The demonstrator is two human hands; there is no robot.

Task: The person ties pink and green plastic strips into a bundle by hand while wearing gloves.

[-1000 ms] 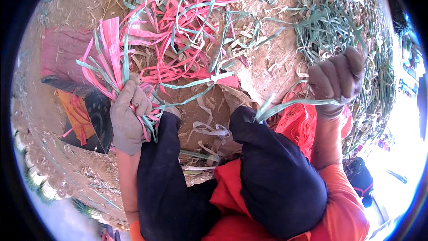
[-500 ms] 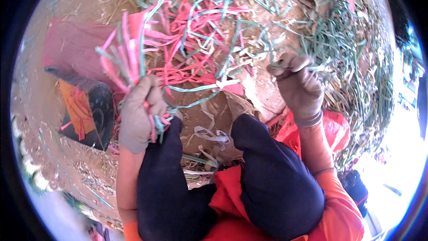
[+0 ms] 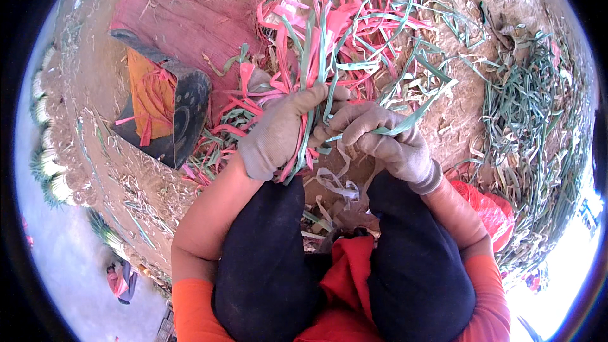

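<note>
Both my hands wear grey-brown work gloves and meet above my knees. My left hand [image 3: 282,128] is closed around a bundle of flat pink and green strips [image 3: 310,63], whose ends stick out above and below the fist. Close against it on the right, my right hand [image 3: 389,139] pinches a green strip [image 3: 418,117]. One end of that strip rises over the glove to the upper right, while the other runs toward the bundle. The fingertips of both hands partly overlap, so how the strip meets the bundle is hidden.
A tangle of pink and green strips [image 3: 386,25] lies on the bare ground ahead. To the left are a faded pink cloth [image 3: 183,6] and a black curved container [image 3: 193,101] with orange cloth [image 3: 147,88]. Green leaves [image 3: 529,114] heap at right, near a red bag [image 3: 487,212].
My hands were apart and have come together, the right moving in beside the left with the green strip. The view has shifted, so the surroundings sit farther right.
</note>
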